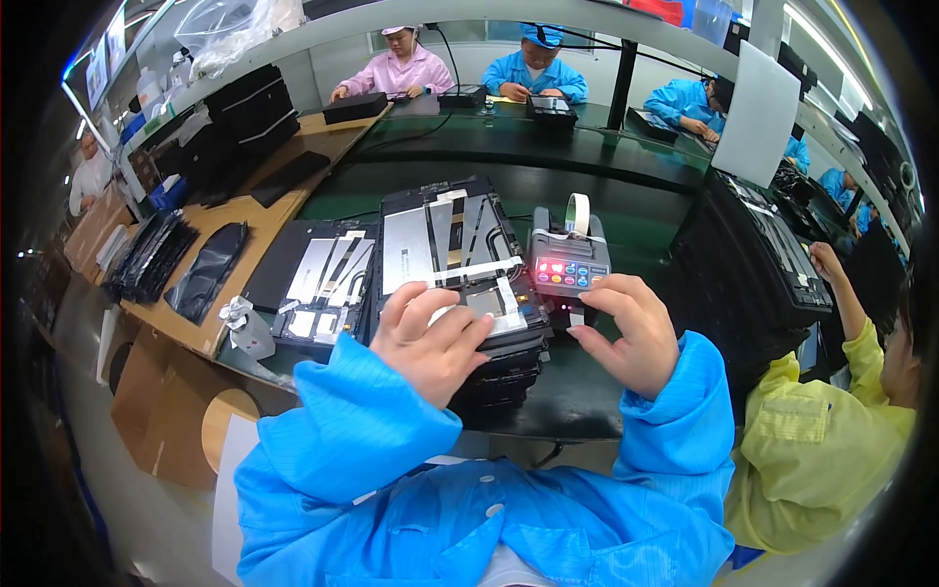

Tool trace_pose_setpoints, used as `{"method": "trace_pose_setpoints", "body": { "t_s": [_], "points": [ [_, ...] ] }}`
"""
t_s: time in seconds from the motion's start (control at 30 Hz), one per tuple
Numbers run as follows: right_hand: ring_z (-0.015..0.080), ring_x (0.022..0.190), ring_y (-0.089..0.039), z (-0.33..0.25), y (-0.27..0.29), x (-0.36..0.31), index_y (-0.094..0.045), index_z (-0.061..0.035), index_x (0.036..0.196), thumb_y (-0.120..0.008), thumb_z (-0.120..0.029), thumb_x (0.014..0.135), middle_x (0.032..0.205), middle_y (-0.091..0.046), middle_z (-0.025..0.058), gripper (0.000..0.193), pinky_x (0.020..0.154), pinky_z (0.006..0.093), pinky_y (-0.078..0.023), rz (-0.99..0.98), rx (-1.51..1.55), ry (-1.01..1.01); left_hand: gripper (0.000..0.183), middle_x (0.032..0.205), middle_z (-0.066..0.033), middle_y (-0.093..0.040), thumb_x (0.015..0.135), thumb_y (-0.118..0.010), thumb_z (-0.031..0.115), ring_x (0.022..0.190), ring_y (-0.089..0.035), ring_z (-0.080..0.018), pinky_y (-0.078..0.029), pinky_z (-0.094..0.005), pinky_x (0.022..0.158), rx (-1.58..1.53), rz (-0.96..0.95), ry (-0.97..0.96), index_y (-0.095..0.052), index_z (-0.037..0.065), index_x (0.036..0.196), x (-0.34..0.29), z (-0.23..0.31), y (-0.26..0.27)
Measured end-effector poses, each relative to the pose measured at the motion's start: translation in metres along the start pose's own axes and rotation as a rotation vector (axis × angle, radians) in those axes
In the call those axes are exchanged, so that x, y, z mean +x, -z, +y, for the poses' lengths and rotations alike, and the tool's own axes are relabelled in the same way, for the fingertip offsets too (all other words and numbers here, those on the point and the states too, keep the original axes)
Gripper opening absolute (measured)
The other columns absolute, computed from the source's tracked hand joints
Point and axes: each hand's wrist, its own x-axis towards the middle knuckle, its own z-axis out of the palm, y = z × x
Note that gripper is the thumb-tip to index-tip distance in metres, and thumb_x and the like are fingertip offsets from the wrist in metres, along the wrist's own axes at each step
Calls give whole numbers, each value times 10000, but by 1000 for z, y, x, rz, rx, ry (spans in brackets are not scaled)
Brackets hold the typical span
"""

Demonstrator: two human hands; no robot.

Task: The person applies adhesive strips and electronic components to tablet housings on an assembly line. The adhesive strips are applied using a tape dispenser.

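Note:
A tall stack of opened tablet bodies [499, 367] stands on the bench in front of me. The uppermost tablet body [403, 245] shows silver battery panels, dark flex cables and white tape strips. My left hand [430, 342] rests over its near edge, fingers bent but apart, gripping nothing I can see. To the right of the stack is a grey tape dispenser [570, 264] with coloured buttons, a red glow and a roll of pale tape [578, 212] on top. At its near side, my right hand [631, 333] has thumb and forefinger parted beside a short tape end [576, 317].
Left of the stack lie another opened tablet body [328, 279] and a white bottle [246, 328]. Further left, dark panels [152, 254] stand on a cardboard-covered surface. A tall device stack [748, 264] rises at right, beside a yellow-sleeved co-worker [831, 430]. Others work across the bench.

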Motion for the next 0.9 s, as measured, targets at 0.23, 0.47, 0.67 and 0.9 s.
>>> {"method": "trace_pose_setpoints", "body": {
  "t_s": [0.23, 0.47, 0.67, 0.9],
  "points": [
    [277, 782, -544, -1, -9, 0, -559, -48, 889, -699, -132, 619, 895, -553, 109, 315, 669, 348, -453, -67, 43, -29, 388, 1017, -104, -540, 638, -677, 193, 1059, -397, -254, -306, -399, 922, 6, -47, 249, -592, 10, 969, -32, -25, 29],
    [289, 871, -538, -9, -27, 6, -560, 0, 960, -676, -126, 657, 941, -550, 149, 348, 778, 335, -432, -209, 200, -130, 526, 1130, -201, -464, 727, -617, 207, 1066, -438, -306, -343, -345, 916, -671, -73, 815, -434, -22, 1164, -82, -33, 7],
    [232, 832, -552, -7, -33, 5, -565, 8, 941, -688, -52, 642, 915, -557, 126, 328, 749, 298, -445, -169, 488, -365, 460, 1068, -131, -523, 776, -585, 88, 967, -510, -167, -399, -261, 849, -1324, 237, 1112, -408, -53, 1177, -58, -31, -4],
    [222, 755, -566, -29, -45, 19, -584, -10, 932, -680, -78, 663, 867, -569, 117, 294, 687, 288, -459, -231, 385, -320, 350, 988, -113, -550, 783, -576, 109, 848, -549, -165, -467, -272, 678, -1389, 631, 1400, -463, 14, 1100, -49, -52, -32]
  ]
}}
